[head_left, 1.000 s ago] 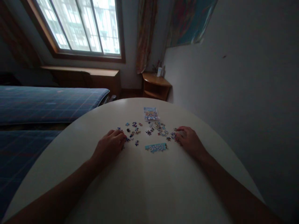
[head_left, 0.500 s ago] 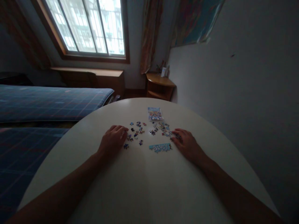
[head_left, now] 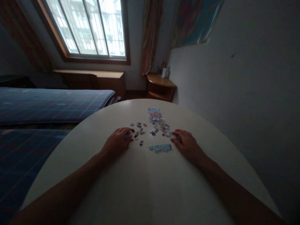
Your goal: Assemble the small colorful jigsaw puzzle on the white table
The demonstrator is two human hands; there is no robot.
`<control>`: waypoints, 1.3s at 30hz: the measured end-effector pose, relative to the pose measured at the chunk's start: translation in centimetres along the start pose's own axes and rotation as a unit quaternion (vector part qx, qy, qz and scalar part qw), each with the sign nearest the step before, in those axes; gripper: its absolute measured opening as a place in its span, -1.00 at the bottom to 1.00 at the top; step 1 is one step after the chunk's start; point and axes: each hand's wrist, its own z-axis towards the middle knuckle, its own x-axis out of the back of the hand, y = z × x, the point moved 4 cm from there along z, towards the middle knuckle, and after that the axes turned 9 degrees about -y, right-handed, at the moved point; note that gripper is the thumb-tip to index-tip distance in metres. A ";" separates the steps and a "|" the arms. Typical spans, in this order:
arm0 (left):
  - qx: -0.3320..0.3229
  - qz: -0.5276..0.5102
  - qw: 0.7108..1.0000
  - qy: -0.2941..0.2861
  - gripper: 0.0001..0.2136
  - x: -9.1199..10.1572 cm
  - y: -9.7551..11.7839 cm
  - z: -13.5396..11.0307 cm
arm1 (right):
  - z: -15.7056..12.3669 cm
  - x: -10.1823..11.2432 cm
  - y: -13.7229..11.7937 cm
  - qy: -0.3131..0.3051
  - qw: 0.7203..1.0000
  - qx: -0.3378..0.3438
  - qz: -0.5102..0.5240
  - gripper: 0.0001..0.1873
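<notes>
Several small loose puzzle pieces (head_left: 150, 129) lie scattered on a round white table (head_left: 145, 181). A joined strip of light blue pieces (head_left: 160, 148) sits in front of them. My left hand (head_left: 117, 143) rests palm down at the left end of the scatter, fingers curled over a few pieces. At the right end, my right hand (head_left: 186, 144) lies with its fingertips on pieces beside the blue strip. Whether either hand grips a piece is hidden in the dim light. A small picture card (head_left: 155, 114) lies beyond the pieces.
A bed with a blue plaid cover (head_left: 47, 104) runs along the left of the table. A grey wall (head_left: 246, 78) stands close on the right. A wooden corner shelf (head_left: 160, 86) and a low cabinet (head_left: 98, 79) sit under the window.
My left hand has slid right over the loose pieces near it. My right hand moved slightly left, toward the blue strip. The camera view shifted a little.
</notes>
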 end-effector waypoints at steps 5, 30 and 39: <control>-0.004 -0.043 0.999 -0.023 -0.65 -0.4 0.4 0.0 | 0.0 -0.1 0.1 -0.019 1.000 -0.009 -0.001 -0.57; 0.121 0.054 0.991 -0.032 -0.66 3.4 -0.1 -1.6 | 0.0 0.2 0.1 -0.022 1.000 0.003 0.002 -0.55; 0.114 0.091 0.988 -0.048 -0.74 3.0 0.3 -1.7 | 0.0 0.0 0.4 -0.011 1.000 0.010 0.003 -0.56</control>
